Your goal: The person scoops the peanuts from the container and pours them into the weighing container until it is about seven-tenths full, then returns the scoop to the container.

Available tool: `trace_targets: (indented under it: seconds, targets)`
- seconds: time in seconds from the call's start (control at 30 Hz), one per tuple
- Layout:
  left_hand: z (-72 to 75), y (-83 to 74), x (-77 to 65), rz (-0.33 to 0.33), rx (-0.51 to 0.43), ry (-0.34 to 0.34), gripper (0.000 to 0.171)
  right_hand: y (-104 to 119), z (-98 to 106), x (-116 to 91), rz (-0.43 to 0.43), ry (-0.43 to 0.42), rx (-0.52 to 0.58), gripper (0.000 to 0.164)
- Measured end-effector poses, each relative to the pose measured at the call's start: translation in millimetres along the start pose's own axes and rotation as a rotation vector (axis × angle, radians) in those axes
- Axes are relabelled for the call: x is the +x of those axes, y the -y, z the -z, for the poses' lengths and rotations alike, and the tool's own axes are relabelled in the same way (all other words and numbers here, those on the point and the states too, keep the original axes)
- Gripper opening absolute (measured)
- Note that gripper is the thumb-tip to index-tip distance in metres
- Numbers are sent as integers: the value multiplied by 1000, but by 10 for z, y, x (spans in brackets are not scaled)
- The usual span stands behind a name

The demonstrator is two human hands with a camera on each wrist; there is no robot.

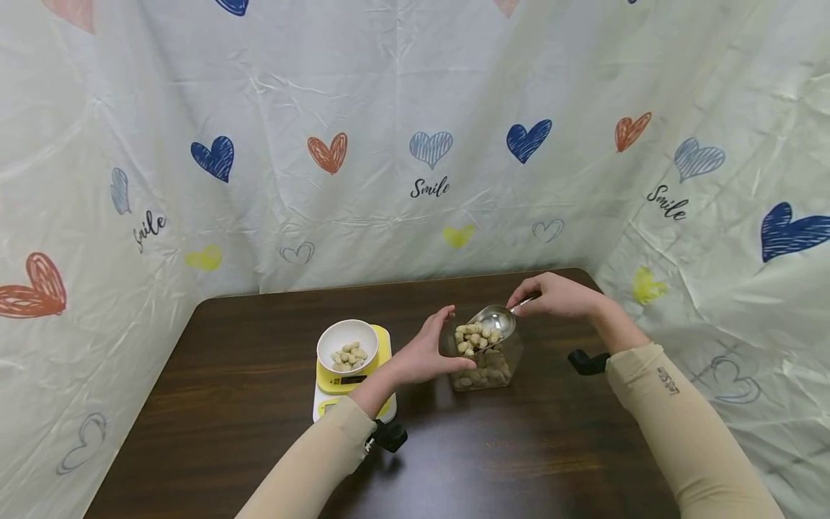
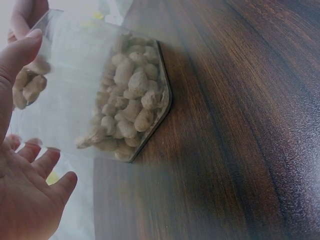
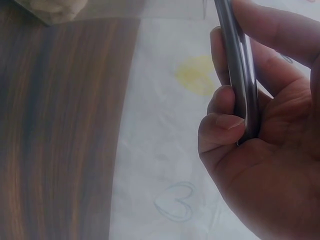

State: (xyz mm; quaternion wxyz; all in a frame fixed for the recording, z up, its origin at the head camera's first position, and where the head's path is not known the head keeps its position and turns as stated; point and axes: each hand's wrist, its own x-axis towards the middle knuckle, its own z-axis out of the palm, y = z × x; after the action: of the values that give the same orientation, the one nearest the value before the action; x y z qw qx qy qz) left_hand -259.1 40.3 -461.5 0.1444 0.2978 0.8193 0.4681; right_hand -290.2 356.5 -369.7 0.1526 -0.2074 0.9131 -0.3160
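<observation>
A metal scoop (image 1: 496, 319) heaped with peanuts in shells (image 1: 476, 336) is tilted over the top of a clear container (image 1: 516, 357). My right hand (image 1: 559, 294) grips its handle (image 3: 240, 70), fingers curled round it in the right wrist view. More peanuts (image 2: 131, 95) fill the container's lower part. At the container's left side, my left hand (image 1: 424, 353) is spread, thumb in front and fingers behind. Its fingertips (image 2: 32, 143) seem to touch the clear wall. Left of that hand, a white bowl (image 1: 329, 339) with several peanuts sits on a yellow and white kitchen scale (image 1: 385, 349).
The dark wooden table (image 1: 240, 389) carries the scale and the container side by side. A white curtain (image 1: 363, 86) printed with hearts hangs behind the table and along both sides. Black straps with devices (image 1: 391, 437) are at the wrists.
</observation>
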Motion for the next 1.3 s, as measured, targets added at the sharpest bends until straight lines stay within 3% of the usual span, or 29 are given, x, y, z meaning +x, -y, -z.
trace_targets:
  seconds: [0.83, 1.3]
  targets:
    - [2, -31, -31, 16, -6, 7, 110, -45, 126, -184, -37, -59, 8, 22]
    - [6, -40, -78, 16, -52, 8, 121, -51, 10, -264, -39, -179, 18, 27]
